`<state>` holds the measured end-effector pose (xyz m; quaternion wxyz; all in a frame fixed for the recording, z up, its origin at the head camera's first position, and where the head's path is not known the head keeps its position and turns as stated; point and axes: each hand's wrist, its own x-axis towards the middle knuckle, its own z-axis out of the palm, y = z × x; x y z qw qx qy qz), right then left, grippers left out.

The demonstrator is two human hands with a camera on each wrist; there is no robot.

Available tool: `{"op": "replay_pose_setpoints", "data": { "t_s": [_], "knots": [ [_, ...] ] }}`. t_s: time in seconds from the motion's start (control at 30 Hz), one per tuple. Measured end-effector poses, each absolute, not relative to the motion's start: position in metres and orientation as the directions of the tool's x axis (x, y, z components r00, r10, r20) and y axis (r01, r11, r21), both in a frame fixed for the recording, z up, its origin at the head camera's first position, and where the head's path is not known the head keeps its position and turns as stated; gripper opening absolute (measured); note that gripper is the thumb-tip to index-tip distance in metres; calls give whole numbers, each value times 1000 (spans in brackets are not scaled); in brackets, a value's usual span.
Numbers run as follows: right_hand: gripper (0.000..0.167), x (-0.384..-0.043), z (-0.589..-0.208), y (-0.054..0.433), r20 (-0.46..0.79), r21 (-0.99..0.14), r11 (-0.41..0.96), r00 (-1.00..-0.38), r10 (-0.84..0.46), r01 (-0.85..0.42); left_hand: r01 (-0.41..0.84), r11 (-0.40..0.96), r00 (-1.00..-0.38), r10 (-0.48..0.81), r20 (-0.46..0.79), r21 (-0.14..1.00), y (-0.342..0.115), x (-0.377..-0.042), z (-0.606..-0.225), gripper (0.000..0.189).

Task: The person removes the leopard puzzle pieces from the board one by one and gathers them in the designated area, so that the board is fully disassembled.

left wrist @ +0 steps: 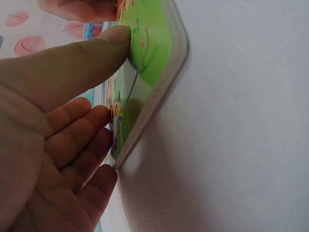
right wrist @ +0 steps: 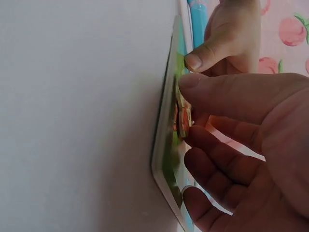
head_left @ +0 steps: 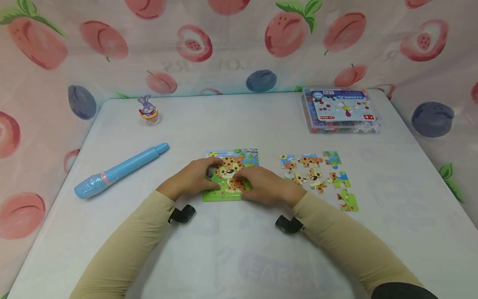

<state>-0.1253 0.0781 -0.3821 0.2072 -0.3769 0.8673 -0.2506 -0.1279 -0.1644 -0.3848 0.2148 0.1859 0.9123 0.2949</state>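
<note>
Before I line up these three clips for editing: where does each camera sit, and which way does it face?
Head: worn high, looks forward and down at the table; both sleeves, left hand and right hand on the puzzle.
Left wrist: low beside the left hand, faces the puzzle's edge; thumb and fingers show.
Right wrist: low, faces the puzzle from the other side; both hands show.
All three views share the puzzle.
</note>
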Motion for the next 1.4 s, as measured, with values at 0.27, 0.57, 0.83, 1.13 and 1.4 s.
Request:
{"op": "replay_pose_setpoints", "data": {
  "t_s": [0.27, 0.57, 0.83, 1.13, 1.4],
  "knots": [
    [39, -123, -385, 75, -120, -606, 553, -621, -774, -572, 199, 759, -839, 459, -292, 620, -164, -128, -384, 76],
    [39, -123, -383, 74, -141, -610, 568, -630, -764, -553, 202, 758, -841, 459, -287, 621, -164, -128, -384, 77],
    [35, -122, -382, 74, -133, -629, 569, -648, -750, -529, 190, 759, -842, 452, -295, 623, -164, -129, -384, 77],
    [36, -121, -383, 73, -117, -629, 572, -663, -739, -526, 189, 759, -839, 454, -299, 623, -163, -129, -384, 76],
    [39, -122, -379, 79, -126, -627, 590, -681, -721, -508, 195, 760, -839, 457, -296, 620, -164, -129, -385, 77]
  ]
}}
